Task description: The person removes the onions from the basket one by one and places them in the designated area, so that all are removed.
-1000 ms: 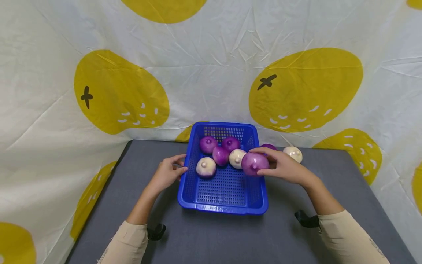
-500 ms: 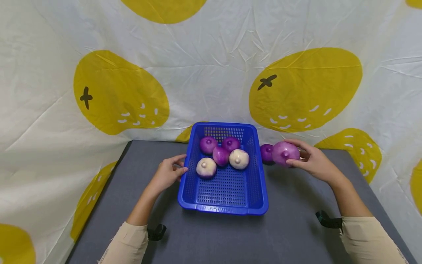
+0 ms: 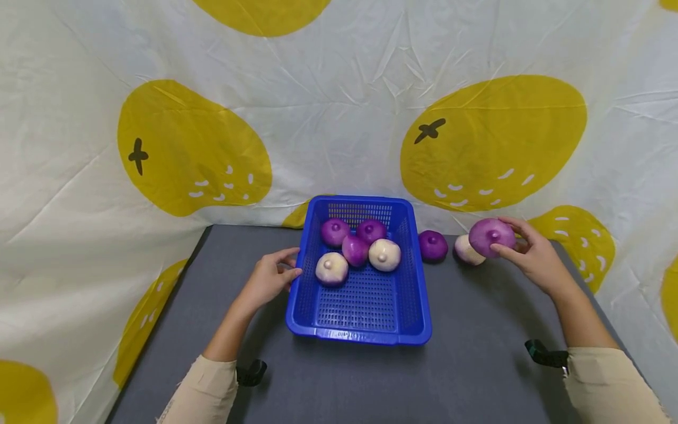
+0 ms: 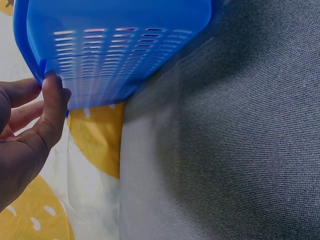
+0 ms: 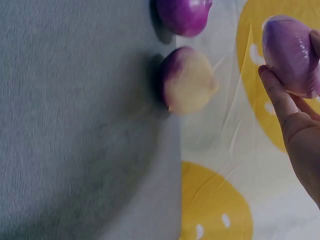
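Note:
My right hand (image 3: 536,259) holds a purple onion (image 3: 491,237) between thumb and fingers, raised above the table at the right. In the right wrist view the same onion (image 5: 287,55) hangs clear of the tabletop. Just below it in the head view sits a white-and-purple bulb (image 3: 467,251), partly overlapped. Another purple onion (image 3: 433,246) rests beside the basket's right wall. My left hand (image 3: 269,275) pinches the left rim of the blue plastic basket (image 3: 356,334); the left wrist view shows its fingertips (image 4: 52,82) at that rim.
Inside the basket lie several bulbs: purple onions (image 3: 335,233) toward the back and two whitish ones, one at the left (image 3: 331,269). A grey cloth-covered table (image 3: 371,383) lies beneath. Behind it hangs a white sheet (image 3: 339,135) with yellow fruit prints.
My right hand has carried the purple onion from over the basket's right side out to the right, uncovering the onion beside the basket. The left hand and basket have stayed put.

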Tool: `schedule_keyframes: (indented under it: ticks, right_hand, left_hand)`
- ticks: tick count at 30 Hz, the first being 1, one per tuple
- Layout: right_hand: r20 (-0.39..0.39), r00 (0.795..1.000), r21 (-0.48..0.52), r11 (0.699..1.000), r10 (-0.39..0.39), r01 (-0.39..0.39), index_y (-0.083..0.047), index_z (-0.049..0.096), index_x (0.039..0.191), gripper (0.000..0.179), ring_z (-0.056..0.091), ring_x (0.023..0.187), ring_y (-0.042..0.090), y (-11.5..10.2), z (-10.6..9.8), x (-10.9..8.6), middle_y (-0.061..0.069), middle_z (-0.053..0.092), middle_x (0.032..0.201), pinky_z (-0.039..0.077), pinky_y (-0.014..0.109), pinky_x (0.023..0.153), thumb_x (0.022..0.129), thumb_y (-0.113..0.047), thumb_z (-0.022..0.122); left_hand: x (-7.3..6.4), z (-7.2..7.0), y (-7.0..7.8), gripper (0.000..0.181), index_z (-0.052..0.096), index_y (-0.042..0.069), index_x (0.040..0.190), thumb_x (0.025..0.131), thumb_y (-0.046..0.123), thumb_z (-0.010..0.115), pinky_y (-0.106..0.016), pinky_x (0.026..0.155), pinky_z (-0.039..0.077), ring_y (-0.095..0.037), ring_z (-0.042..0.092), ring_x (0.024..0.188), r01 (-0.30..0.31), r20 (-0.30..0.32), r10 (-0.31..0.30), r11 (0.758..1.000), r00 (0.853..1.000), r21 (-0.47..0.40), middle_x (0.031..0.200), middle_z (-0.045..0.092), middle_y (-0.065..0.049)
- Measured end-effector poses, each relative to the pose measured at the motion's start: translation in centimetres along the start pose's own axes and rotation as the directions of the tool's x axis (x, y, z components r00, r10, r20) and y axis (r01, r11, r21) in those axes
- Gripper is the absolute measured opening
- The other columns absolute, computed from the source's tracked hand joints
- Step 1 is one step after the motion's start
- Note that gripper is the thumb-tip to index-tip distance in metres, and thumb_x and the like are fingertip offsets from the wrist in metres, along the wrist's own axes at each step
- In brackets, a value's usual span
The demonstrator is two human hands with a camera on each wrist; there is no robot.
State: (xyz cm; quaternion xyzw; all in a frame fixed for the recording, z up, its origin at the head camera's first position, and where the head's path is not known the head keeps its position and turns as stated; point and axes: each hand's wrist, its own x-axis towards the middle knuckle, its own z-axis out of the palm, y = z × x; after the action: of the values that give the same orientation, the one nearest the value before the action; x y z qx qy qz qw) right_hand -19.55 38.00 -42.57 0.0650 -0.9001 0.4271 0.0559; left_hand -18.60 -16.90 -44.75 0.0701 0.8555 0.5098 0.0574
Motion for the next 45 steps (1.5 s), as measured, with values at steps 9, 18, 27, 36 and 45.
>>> schedule_keyframes:
  ticks: [9,18,27,36,45]
  right_hand:
    - [-0.081,0.990,0.004,0.993,0.115,-0.115,-0.005,0.032,0.160,0.072,0.055,0.097,-0.009,2.8,-0.6,0.3,0.034,0.042,0.149,0.046,0.000,0.073,0.102,-0.030,0.065]
    - [-0.089,0.957,-0.035,0.959,0.277,-0.281,0.002,0.025,0.161,0.082,0.042,0.131,0.055,5.5,-1.0,0.1,0.039,0.037,0.154,0.054,0.016,0.078,0.103,-0.047,0.058]
    - [-0.104,0.933,-0.053,0.935,0.343,-0.350,0.009,0.018,0.159,0.087,0.033,0.135,0.062,7.7,-0.1,0.2,0.045,0.029,0.154,0.035,0.075,0.108,0.105,-0.051,0.049]
    - [-0.122,0.912,-0.103,0.909,0.392,-0.405,0.011,0.021,0.158,0.089,0.031,0.138,0.063,9.0,0.2,0.5,0.044,0.031,0.152,0.028,0.075,0.113,0.105,-0.055,0.047]
    - [-0.110,0.895,-0.084,0.893,0.433,-0.443,0.013,0.020,0.157,0.090,0.033,0.139,0.060,9.2,1.1,0.5,0.044,0.031,0.153,0.031,0.071,0.115,0.105,-0.055,0.045]
  left_hand:
    - [0.1,-0.1,0.1,0.052,0.056,0.000,0.146,0.096,0.005,0.072,-0.054,0.070,0.063,-0.019,0.070,0.071,0.004,0.001,-0.004,1.000,1.000,0.006,0.111,0.067,-0.023]
    - [0.1,0.2,0.2,0.052,0.056,0.000,0.146,0.097,0.006,0.071,-0.052,0.069,0.064,-0.018,0.070,0.071,-0.003,0.004,0.002,1.000,1.000,0.016,0.111,0.067,-0.022]
    - [-0.1,-0.1,0.0,0.052,0.055,0.001,0.147,0.097,0.005,0.071,-0.052,0.068,0.063,-0.019,0.069,0.070,0.008,0.002,-0.008,1.000,1.000,0.012,0.111,0.067,-0.023]
    - [0.0,0.0,0.0,0.052,0.055,0.002,0.147,0.097,0.007,0.071,-0.054,0.071,0.063,-0.020,0.070,0.073,0.012,0.004,-0.012,1.000,1.000,0.020,0.111,0.066,-0.022]
    - [-0.1,0.1,0.0,0.052,0.055,0.001,0.147,0.097,0.005,0.070,-0.055,0.071,0.063,-0.020,0.070,0.072,0.009,0.000,-0.009,1.000,1.000,0.030,0.112,0.066,-0.022]
